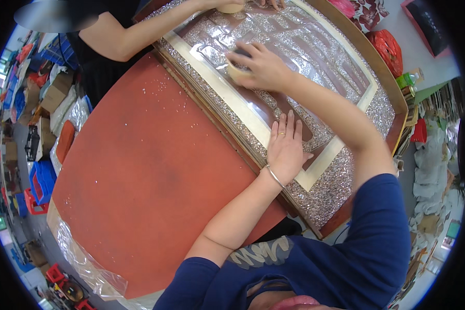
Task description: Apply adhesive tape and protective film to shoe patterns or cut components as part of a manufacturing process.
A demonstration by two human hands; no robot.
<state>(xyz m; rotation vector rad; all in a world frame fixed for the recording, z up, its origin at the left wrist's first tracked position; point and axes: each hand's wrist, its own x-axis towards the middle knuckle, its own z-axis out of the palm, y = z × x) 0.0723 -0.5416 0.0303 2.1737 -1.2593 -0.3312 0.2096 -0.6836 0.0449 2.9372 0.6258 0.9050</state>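
My left hand point(285, 151) lies flat, fingers stretched out, on the near corner of a board with a cream border point(311, 178). A silver bangle circles its wrist. Farther up, my right hand point(267, 68) curls round a pale, round, roll-like thing point(237, 72) and holds it against the board. I cannot tell its exact kind. Under it is a glossy brown template sheet point(307, 126) with long cut-out shapes full of tiny glittering stones. More glittering stones point(328, 199) surround the board inside a wooden tray point(386, 72) with raised sides.
At the far side a co-worker's arm point(139, 39) reaches over the tray; their hand is on a similar pale round thing point(231, 8). A red-brown tabletop point(155, 175) with scattered stones adjoins the tray. A red plastic bag point(385, 49) lies beyond its right rim.
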